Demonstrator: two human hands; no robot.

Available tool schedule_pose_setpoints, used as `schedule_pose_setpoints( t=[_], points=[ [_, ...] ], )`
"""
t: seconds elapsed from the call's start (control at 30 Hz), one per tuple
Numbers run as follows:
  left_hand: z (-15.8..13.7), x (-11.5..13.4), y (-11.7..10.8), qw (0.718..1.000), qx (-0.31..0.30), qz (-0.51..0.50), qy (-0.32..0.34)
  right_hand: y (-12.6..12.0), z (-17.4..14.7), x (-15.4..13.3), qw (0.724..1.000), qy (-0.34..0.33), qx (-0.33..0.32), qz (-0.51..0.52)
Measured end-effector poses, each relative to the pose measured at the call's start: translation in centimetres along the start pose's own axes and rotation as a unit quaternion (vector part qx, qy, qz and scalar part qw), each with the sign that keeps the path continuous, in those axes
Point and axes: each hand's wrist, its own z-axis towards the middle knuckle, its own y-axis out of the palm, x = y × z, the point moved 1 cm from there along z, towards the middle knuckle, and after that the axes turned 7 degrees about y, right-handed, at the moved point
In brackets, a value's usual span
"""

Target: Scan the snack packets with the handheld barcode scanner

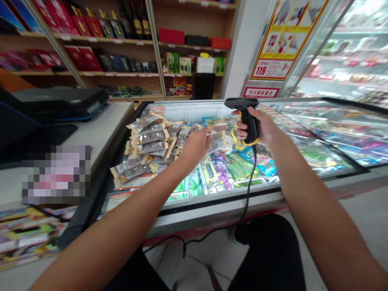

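Note:
My right hand [263, 126] is wrapped round the grip of a black and yellow barcode scanner [250, 123], held upright above the freezer with its head pointing left. A black cable runs down from its handle. My left hand [197, 146] is closed in a pinch on the edge of a small clear-and-brown snack packet [217, 140], just left of the scanner; its fingertips are partly hidden. Beside my left hand, similar snack packets [153, 137] with tan ends lie heaped on the freezer's glass top. A round white tub [228, 144] sits near the held packet.
Below the glass of the chest freezer [212, 200] are colourful frozen packs [242, 165]. A counter [117, 117] with dark equipment [60, 103] stands at left, a blurred-out item on it. Stocked shelves [121, 40] line the back. The cable [212, 229] hangs across the freezer's front.

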Motion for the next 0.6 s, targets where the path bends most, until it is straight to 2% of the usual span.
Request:
schedule_pose_setpoints(
  t=[0.1, 0.2, 0.3, 0.4, 0.5, 0.6],
  points=[
    [-0.2, -0.8, 0.0, 1.000, 0.017, -0.015, 0.004, 0.1, -0.5, 0.0, 0.998, 0.029, -0.055, -0.001],
    [-0.9, -0.5, -0.7, 0.995, 0.027, 0.077, 0.061, -0.1, -0.7, 0.3, 0.993, 0.046, -0.103, -0.031],
    [-1.6, 0.2, -1.6, 0.983, -0.035, 0.150, 0.102, -0.7, -0.7, 0.7, 0.979, 0.068, -0.155, -0.114],
    [-2.0, 0.3, -2.1, 0.975, -0.098, 0.169, 0.109, -1.2, -0.7, 0.8, 0.948, 0.087, -0.194, -0.237],
    [-2.0, -0.1, -1.9, 0.974, -0.095, 0.180, 0.094, -1.3, -0.5, 0.6, 0.919, 0.052, -0.192, -0.340],
    [-1.7, -0.4, -1.4, 0.977, -0.093, 0.174, 0.075, -1.0, -0.1, 0.5, 0.908, 0.018, -0.194, -0.371]
  ],
)
